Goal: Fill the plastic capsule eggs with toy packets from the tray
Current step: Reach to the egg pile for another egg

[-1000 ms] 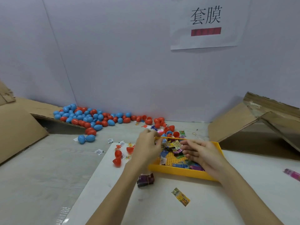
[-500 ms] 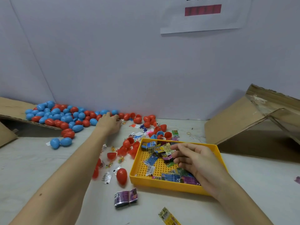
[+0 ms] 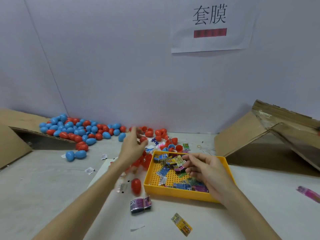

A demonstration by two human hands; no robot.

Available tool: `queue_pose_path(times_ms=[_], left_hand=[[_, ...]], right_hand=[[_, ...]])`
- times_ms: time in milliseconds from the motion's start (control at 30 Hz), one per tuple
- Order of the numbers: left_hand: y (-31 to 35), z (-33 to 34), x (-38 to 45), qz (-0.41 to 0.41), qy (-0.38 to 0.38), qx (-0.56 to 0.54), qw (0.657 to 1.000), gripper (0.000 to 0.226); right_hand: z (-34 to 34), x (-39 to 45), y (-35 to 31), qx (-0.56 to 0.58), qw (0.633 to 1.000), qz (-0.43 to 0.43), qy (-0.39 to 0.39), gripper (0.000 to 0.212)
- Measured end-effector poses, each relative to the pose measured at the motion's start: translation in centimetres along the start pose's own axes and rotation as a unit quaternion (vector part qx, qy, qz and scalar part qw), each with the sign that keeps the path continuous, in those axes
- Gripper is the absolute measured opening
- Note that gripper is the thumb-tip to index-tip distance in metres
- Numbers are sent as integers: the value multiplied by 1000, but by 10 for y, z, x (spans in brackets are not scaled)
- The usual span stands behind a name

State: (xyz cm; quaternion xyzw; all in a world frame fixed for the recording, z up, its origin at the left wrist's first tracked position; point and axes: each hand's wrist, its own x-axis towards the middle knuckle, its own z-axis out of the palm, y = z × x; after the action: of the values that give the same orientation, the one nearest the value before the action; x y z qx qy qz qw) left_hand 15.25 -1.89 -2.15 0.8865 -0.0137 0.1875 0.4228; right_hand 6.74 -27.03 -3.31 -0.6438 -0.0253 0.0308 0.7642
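Note:
A yellow perforated tray (image 3: 178,194) holds several coloured toy packets (image 3: 163,170). My right hand (image 3: 206,172) is over the tray, its thumb and curled fingers pinching a purple packet (image 3: 179,166). My left hand (image 3: 131,148) is blurred, raised left of the tray's far corner, with a red capsule egg piece (image 3: 143,139) between its fingers. A closed red egg (image 3: 136,185) lies by the tray's left side. Loose red halves (image 3: 146,160) sit behind my left wrist. A pile of blue and red eggs (image 3: 78,130) lies against the wall at the far left.
A banded bundle of packets (image 3: 140,204) and a yellow packet (image 3: 181,224) lie in front of the tray. A pink packet (image 3: 308,194) is at the right edge. Cardboard boxes stand at the left (image 3: 10,144) and right (image 3: 259,141). Small paper slips (image 3: 89,170) dot the table.
My left hand reached out to the egg pile by the wall and has come back toward the tray with a red piece. My right hand stayed in the tray among the packets.

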Motion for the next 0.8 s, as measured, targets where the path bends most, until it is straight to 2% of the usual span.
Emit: queue_pose_path(times_ms=[100,200,233,300,367,467,567,667,800], left_hand=[[39,12,-52,23,3,-110,994,19],[63,24,-88,46,5,-188,981,18],[67,27,-96,48,6,-205,978,19],[69,33,-106,63,15,-210,975,20],[61,37,-113,86,30,-187,978,19],[48,41,-115,114,39,-135,984,20],[45,41,-114,122,40,-127,984,22],[46,41,-113,112,39,-141,983,22],[46,38,-113,88,42,-165,982,22]], right_hand=[[2,-5,1,-56,996,-62,34,18],[5,-14,1,-162,976,-132,60,14],[5,-16,1,-225,960,-155,63,12],[6,-19,1,-393,900,-184,52,10],[6,-19,1,-493,855,-161,18,9],[3,-12,-3,-536,840,-83,-31,18],[0,-3,-9,-542,836,-23,-77,21],[1,2,-8,-554,826,-15,-100,13],[-3,-1,-3,-526,845,-42,-85,14]])
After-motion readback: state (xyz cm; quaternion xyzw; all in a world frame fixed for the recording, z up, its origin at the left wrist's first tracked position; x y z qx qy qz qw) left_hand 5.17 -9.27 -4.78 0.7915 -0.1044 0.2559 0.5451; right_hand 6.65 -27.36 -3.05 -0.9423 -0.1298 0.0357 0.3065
